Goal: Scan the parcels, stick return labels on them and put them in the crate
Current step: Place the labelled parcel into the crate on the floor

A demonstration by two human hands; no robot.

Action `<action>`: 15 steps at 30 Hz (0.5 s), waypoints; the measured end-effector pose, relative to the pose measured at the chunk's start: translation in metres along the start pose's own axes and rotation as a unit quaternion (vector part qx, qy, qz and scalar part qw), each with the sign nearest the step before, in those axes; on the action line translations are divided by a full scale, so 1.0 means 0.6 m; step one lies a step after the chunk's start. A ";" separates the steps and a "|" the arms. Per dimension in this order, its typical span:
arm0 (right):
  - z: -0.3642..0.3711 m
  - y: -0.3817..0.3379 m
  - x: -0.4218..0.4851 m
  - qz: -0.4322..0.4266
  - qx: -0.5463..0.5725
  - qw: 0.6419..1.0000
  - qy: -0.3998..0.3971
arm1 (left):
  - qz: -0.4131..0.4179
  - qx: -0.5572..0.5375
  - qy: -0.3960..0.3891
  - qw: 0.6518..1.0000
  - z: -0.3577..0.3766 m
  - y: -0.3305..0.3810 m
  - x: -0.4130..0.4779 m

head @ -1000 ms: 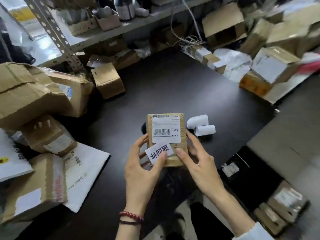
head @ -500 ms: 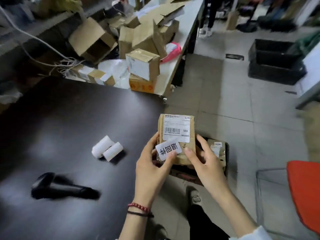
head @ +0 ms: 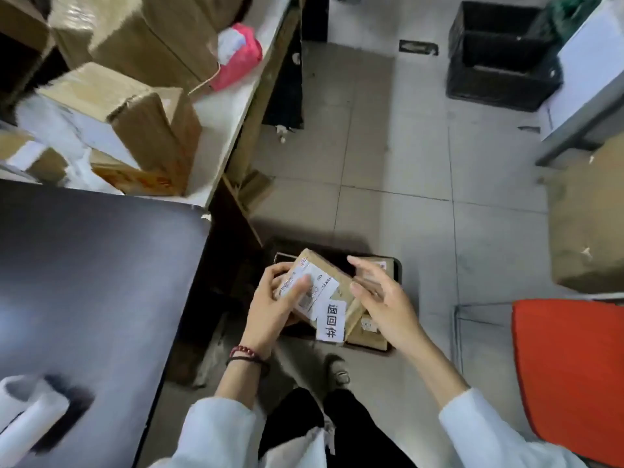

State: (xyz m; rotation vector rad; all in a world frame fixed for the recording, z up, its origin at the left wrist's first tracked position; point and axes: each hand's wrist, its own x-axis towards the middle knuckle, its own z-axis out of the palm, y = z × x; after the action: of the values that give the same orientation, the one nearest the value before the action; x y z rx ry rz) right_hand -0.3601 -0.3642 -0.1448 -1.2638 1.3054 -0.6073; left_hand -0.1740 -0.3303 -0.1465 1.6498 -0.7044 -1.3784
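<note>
A small brown parcel [head: 332, 282] with a white shipping label and a white return label [head: 331, 320] hangs tilted over a black crate [head: 395, 265] on the floor. My left hand [head: 275, 307] grips the parcel's left end, thumb across the shipping label. Beside the parcel's right edge my right hand [head: 381, 298] has its fingers straight and spread, holding nothing. Other brown parcels [head: 368, 327] lie in the crate below.
The dark table [head: 84, 282] is at left with white label rolls [head: 27, 413] at its near corner. A white bench [head: 233, 106] behind carries cardboard boxes. A second black crate [head: 499, 59] stands far right, an orange seat [head: 570, 373] at right.
The view swung right from the table to the floor. The parcel moved off the table and tilted over the crate. My right hand let go of it.
</note>
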 end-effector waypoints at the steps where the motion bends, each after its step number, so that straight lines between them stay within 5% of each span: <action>1: 0.002 0.024 0.030 0.025 0.043 0.998 0.044 | -0.019 -0.026 0.004 0.999 0.007 -0.015 0.025; 4: 0.015 0.109 0.115 0.147 0.171 0.966 0.125 | -0.081 -0.093 0.030 0.992 0.025 -0.074 0.115; 7: 0.041 0.234 0.198 0.244 0.162 0.952 0.084 | -0.109 -0.095 0.035 0.989 0.045 -0.166 0.220; 15: 0.110 0.536 0.428 0.224 0.025 0.968 0.112 | -0.061 0.058 0.023 0.996 0.075 -0.463 0.511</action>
State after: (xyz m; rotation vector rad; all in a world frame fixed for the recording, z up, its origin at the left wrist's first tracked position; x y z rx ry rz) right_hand -0.3341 -0.4821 -0.5439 -0.8327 1.6899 -0.4621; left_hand -0.1729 -0.4664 -0.5397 1.8367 -0.6775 -1.4028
